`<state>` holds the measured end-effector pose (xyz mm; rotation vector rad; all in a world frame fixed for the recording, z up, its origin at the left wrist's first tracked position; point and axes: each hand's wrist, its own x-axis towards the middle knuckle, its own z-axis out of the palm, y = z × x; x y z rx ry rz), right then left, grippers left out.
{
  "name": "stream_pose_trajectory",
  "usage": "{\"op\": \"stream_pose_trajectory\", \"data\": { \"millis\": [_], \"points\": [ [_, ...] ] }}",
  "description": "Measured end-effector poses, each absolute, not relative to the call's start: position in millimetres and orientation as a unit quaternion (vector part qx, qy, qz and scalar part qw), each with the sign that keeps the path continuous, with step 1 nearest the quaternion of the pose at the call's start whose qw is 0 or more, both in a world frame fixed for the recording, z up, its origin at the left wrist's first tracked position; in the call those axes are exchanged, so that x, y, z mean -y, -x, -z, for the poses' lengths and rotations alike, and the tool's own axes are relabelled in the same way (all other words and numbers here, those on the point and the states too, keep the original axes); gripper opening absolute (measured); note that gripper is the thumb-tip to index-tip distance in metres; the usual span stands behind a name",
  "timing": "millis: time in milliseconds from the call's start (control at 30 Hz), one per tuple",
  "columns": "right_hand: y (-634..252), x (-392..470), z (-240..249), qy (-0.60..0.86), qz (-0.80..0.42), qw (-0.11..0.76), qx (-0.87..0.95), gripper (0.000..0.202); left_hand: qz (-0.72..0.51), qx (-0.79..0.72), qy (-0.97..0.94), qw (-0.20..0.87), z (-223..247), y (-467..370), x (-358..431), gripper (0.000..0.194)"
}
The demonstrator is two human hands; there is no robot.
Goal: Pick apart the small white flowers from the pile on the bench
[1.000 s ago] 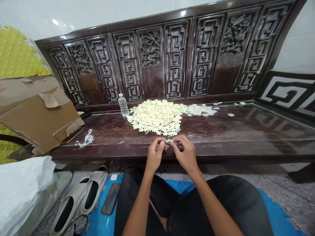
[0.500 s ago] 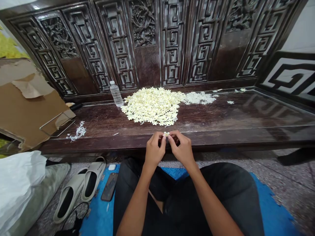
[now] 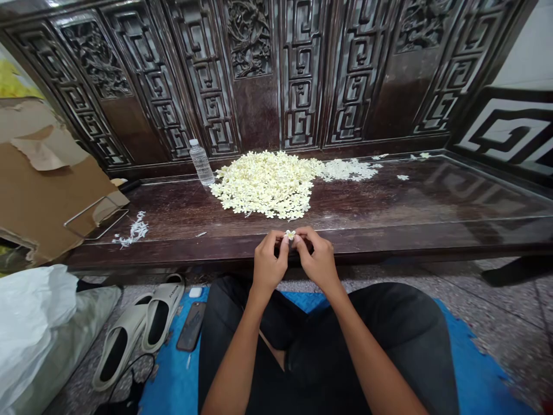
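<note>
Between my fingertips, at the front edge of the dark wooden bench [image 3: 367, 207], is a small white flower [image 3: 290, 235] with a yellow centre. My left hand [image 3: 271, 262] pinches it from the left, thumb and forefinger closed. From the other side my right hand [image 3: 317, 259] grips it with thumb and forefinger. Whether the flower is real or artificial I cannot tell. Just beyond my hands a broad heap of pale yellow flowers [image 3: 263, 184] lies on the bench. Flat white flower pieces [image 3: 349, 170] spread out to its right.
A clear bottle [image 3: 201, 163] stands left of the heap. Further left are thin white stem-like bits [image 3: 133, 230], a wire frame [image 3: 97, 219] and a torn cardboard box [image 3: 47, 184]. Slides [image 3: 158, 317] and a phone [image 3: 191, 327] lie below, near the blue mat [image 3: 173, 380].
The flower has turned so its open face and yellow centre show more. Both hands remain on it, nearly in place. The whole view has shifted slightly.
</note>
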<state>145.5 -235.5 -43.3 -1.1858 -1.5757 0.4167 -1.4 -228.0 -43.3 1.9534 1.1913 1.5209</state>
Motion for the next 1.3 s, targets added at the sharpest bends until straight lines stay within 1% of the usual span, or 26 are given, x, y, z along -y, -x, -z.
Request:
{"op": "stream_pose_trajectory", "data": {
  "millis": [133,233,333,467,567,667,800,867,967,1100,1200,1300],
  "points": [
    [-152.8,234.6,38.1,0.421,-0.288,0.557,0.656,0.019,-0.539,-0.411,-0.692,0.248,41.9,6.4,228.1,0.019],
    [-159.3,236.6,31.4,0.378,-0.351,0.546,0.660,0.023,-0.524,-0.379,-0.705,0.290,41.3,10.4,228.2,0.022],
    [-163.9,239.3,26.6,0.361,-0.375,0.517,0.679,0.026,-0.505,-0.362,-0.719,0.310,40.6,11.5,229.4,0.024],
    [-168.8,236.7,22.5,0.361,-0.390,0.499,0.685,0.034,-0.484,-0.362,-0.732,0.315,36.6,8.5,228.8,0.029],
    [-171.8,225.1,14.0,0.360,-0.407,0.476,0.692,0.035,-0.478,-0.357,-0.732,0.328,28.1,5.9,220.0,0.029],
    [-170.4,204.8,-0.2,0.356,-0.378,0.465,0.717,0.036,-0.482,-0.353,-0.733,0.324,16.4,4.7,201.4,0.029],
    [-163.3,176.0,-13.1,0.375,-0.254,0.500,0.738,0.037,-0.523,-0.379,-0.694,0.318,9.9,3.8,174.2,0.023],
    [-160.5,167.0,-11.4,0.388,-0.214,0.500,0.744,0.035,-0.537,-0.397,-0.669,0.326,14.0,4.2,167.3,0.021],
    [-157.1,164.5,-0.4,0.409,-0.197,0.475,0.754,0.029,-0.528,-0.412,-0.658,0.344,23.2,7.4,169.4,0.023],
    [-152.2,173.7,12.0,0.418,-0.188,0.454,0.764,0.018,-0.515,-0.451,-0.660,0.309,24.6,10.5,183.8,0.024],
    [-151.0,178.1,13.7,0.417,-0.177,0.456,0.766,0.018,-0.475,-0.467,-0.688,0.289,19.1,9.1,190.1,0.029],
    [-151.7,179.3,12.7,0.405,-0.180,0.478,0.758,0.022,-0.470,-0.475,-0.696,0.261,16.4,7.8,191.7,0.031]
  ]
}}
